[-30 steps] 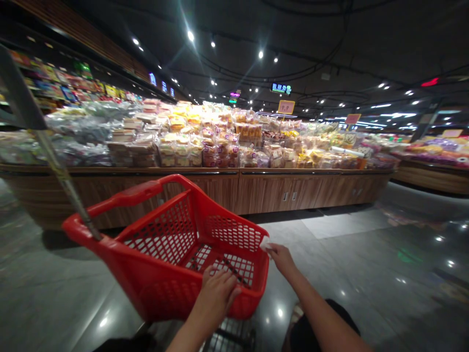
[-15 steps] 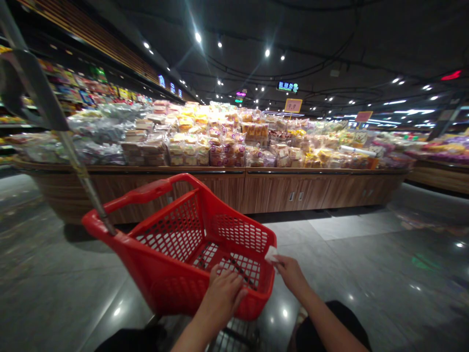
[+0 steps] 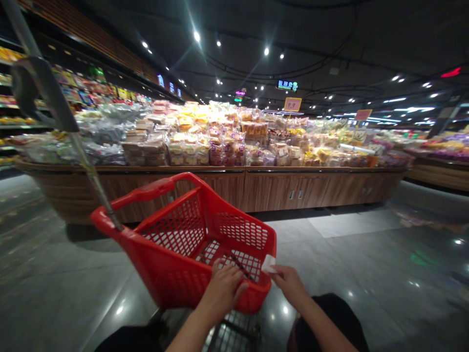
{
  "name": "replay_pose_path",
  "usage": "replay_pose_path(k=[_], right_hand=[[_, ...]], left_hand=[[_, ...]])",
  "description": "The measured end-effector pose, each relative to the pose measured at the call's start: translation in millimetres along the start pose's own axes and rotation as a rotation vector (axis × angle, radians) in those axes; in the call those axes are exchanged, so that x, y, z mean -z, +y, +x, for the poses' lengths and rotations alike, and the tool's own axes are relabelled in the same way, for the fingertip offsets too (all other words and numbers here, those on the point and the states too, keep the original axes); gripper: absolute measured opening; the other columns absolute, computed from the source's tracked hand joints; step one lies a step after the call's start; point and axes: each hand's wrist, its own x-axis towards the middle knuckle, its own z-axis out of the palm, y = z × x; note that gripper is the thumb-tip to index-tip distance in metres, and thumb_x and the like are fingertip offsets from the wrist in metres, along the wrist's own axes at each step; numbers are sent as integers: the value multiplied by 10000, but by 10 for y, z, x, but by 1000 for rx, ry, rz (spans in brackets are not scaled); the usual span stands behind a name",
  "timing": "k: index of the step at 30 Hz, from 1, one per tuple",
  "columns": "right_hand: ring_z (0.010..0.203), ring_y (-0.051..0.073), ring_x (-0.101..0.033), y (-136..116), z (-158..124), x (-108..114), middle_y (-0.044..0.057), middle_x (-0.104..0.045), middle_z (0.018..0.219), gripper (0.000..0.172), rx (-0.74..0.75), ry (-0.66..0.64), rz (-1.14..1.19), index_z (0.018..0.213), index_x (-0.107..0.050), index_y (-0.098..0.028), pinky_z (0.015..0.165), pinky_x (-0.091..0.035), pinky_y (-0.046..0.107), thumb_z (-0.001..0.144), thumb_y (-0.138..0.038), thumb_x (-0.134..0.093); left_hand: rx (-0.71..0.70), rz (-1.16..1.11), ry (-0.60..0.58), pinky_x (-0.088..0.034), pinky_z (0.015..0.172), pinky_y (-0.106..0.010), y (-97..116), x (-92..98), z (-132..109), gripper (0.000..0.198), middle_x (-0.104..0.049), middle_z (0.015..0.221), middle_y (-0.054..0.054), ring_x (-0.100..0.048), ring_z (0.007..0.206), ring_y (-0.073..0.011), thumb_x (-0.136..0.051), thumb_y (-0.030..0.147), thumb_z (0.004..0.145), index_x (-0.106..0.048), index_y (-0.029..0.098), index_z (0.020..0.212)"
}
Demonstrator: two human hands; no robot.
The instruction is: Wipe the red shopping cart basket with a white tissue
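A red plastic shopping cart (image 3: 172,274) with a perforated basket stands tilted across the middle of the view. Over its near rim lies my left hand (image 3: 227,283), fingers curled round the edge and partly hidden inside the basket. Between the thumb and fingers of my right hand (image 3: 289,281) is a crumpled white tissue (image 3: 269,264), at the basket's right end rim. Whether the tissue presses on the rim I cannot tell. Inside, the basket shows only its grid floor and a dark strip.
A wood-panelled display counter (image 3: 274,190) heaped with bagged baked goods (image 3: 190,142) runs behind the cart. A grey pole with a clamp (image 3: 54,93) rises from the cart's handle side. Stocked shelves (image 3: 66,80) line the left. Grey tiled floor (image 3: 366,274) extends to the right.
The cart's handle end and pole have swung slightly to the right. My right hand has shifted a little down along the end rim with the tissue. My left hand stays on the near rim.
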Motion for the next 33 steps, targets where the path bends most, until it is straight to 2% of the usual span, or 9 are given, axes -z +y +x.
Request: replay_pose_path(k=[3, 6, 12, 16, 19, 22, 26, 29, 33], right_hand=[[686, 185, -629, -133, -200, -84, 22, -713, 744, 262, -19, -18, 73, 825, -735, -187, 613, -417, 231, 810, -289, -494], [670, 186, -632, -168, -194, -91, 19, -711, 716, 256, -32, -29, 29, 809, -738, -196, 598, -408, 233, 803, -267, -492], [757, 208, -649, 74, 256, 68, 44, -725, 835, 309, -52, 113, -140, 909, -725, -210, 670, -438, 267, 841, -292, -435], [833, 222, -641, 186, 513, 125, 66, -720, 890, 306, -57, 157, -179, 939, -717, -200, 738, -441, 292, 825, -264, -440], [790, 211, -644, 135, 458, 51, 59, -720, 842, 291, -37, 135, -173, 882, -725, -198, 706, -441, 277, 812, -236, -446], [722, 182, -641, 0, 246, -93, 31, -716, 773, 290, 3, 80, -137, 814, -728, -207, 656, -434, 243, 812, -211, -438], [730, 173, -643, -174, 52, -216, 24, -718, 777, 274, 17, 13, -128, 802, -729, -218, 659, -421, 231, 809, -191, -457], [744, 182, -652, -195, 129, -163, 26, -723, 774, 236, -43, 14, -235, 798, -733, -240, 662, -419, 233, 804, -210, -500], [854, 206, -652, -98, 361, 4, 56, -723, 910, 269, -98, 100, -297, 923, -725, -242, 735, -432, 263, 825, -208, -476]], left_hand=[[-26, -7, -14, -175, 984, -452, -12, 34, 17, 185, -629, 826, 20, -535, 841, -156, -444, 320, 886, -560, 213, 789], [-55, -16, -31, -200, 972, -424, -52, 80, 17, 189, -625, 813, 16, -530, 835, -153, -444, 320, 884, -568, 211, 792], [-29, -21, -83, -165, 1004, -433, -133, 238, -24, 215, -623, 810, 27, -538, 863, -158, -486, 391, 856, -570, 215, 766], [-16, -43, -112, -138, 1012, -452, -192, 307, -31, 266, -619, 812, 33, -546, 876, -160, -490, 454, 843, -570, 212, 765], [-21, -36, -110, -158, 1008, -438, -257, 309, -32, 327, -617, 804, 18, -542, 862, -161, -448, 490, 855, -571, 205, 750], [-34, -24, -106, -173, 1003, -427, -321, 312, -51, 352, -625, 790, 13, -538, 841, -162, -430, 501, 860, -578, 205, 741], [-56, -21, -103, -174, 997, -411, -399, 353, -99, 326, -623, 742, 28, -543, 814, -145, -411, 419, 889, -579, 205, 710], [-58, -6, -93, -190, 977, -398, -467, 387, -134, 338, -611, 697, 35, -545, 776, -131, -395, 375, 901, -575, 200, 674], [-55, 3, -84, -195, 971, -399, -551, 419, -156, 335, -605, 675, 39, -554, 761, -127, -418, 370, 888, -570, 194, 648]])
